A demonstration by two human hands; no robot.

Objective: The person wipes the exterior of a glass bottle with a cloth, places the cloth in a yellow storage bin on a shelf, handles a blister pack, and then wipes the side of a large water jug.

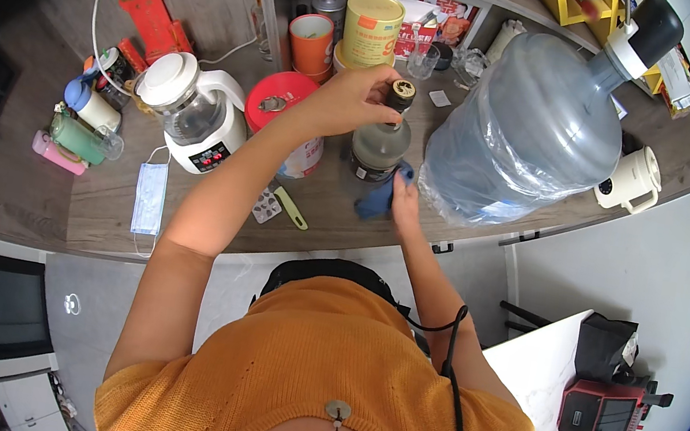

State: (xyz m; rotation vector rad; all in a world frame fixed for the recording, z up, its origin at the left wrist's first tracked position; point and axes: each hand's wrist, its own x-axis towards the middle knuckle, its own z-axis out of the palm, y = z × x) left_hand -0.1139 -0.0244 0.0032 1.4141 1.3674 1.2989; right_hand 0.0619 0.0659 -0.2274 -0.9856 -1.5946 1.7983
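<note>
A clear glass bottle with a dark neck and a gold-topped cap stands upright on the wooden counter. My left hand is closed round the bottle's neck, just below the cap. At the bottle's lower right side, my right hand grips a blue cloth, which lies against the glass near its base. Left of the bottle is a tin with a red lid, partly hidden by my left forearm. A green-handled peeler or knife and a blister pack lie in front of it.
A large water jug with a black pump stands close on the right, beside a cream kettle. To the left are a white-lidded glass kettle, a face mask and several drink bottles. A yellow canister and an orange cup stand behind.
</note>
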